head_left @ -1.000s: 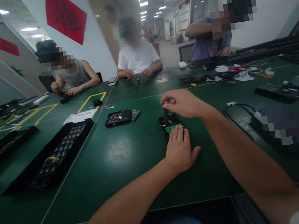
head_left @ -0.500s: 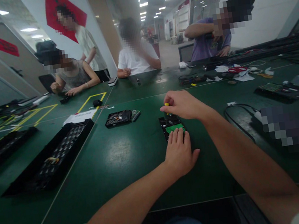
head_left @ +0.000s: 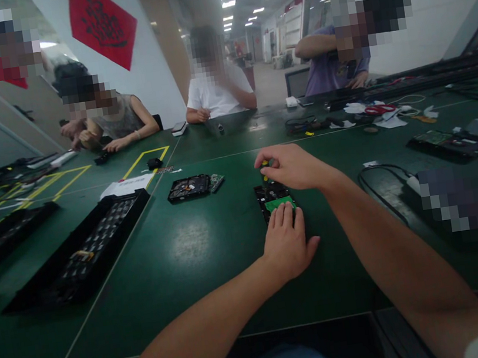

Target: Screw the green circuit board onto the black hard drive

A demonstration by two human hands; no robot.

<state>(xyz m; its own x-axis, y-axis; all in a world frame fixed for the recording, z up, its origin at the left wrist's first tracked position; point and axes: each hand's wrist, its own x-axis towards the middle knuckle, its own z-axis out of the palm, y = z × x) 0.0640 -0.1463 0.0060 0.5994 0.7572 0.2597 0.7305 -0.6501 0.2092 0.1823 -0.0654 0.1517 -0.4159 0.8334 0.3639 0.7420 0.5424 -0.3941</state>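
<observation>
A black hard drive (head_left: 263,198) with a green circuit board (head_left: 278,203) lies on the green table in front of me. My left hand (head_left: 287,246) rests flat on its near end, fingers stretched out over the board's edge and thumb apart. Above the far end, my right hand (head_left: 294,166) has its fingers closed round a small screwdriver (head_left: 265,173) with a yellow and dark handle, held upright. The screwdriver's tip is too dark to make out. To the left sits another opened hard drive (head_left: 189,188), with a loose circuit board (head_left: 217,182) against it.
A long black tray (head_left: 76,255) stands on the left, near a white paper (head_left: 127,186). At the right are a cable (head_left: 367,187), a blurred-out object (head_left: 460,201) and another drive (head_left: 445,144). Several people sit or stand across the table (head_left: 220,300).
My right hand's fingers have shifted on the screwdriver, showing more of its handle. My left hand stays put. The person standing at the back has moved left and bent forward.
</observation>
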